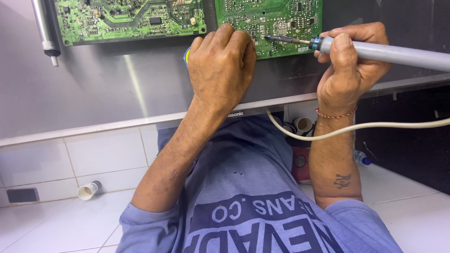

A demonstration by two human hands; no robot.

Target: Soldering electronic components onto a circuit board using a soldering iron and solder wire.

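Right hand [349,65] grips soldering iron [375,51], tip on right circuit board [276,23]; left hand [220,61] fisted beside it, burn risk if tip slips.

free: bare metal sheet [117,89] left of hand | blocked: 2 circuit boards [131,21] above

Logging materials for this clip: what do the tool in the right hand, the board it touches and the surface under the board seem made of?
Soldering iron: grey handle looks like matte plastic, with a dark metal tip. Circuit board: green lacquered laminate, probably fibreglass, dotted with shiny solder points. Panel beneath: brushed grey metal, judging by its soft streaky reflection.
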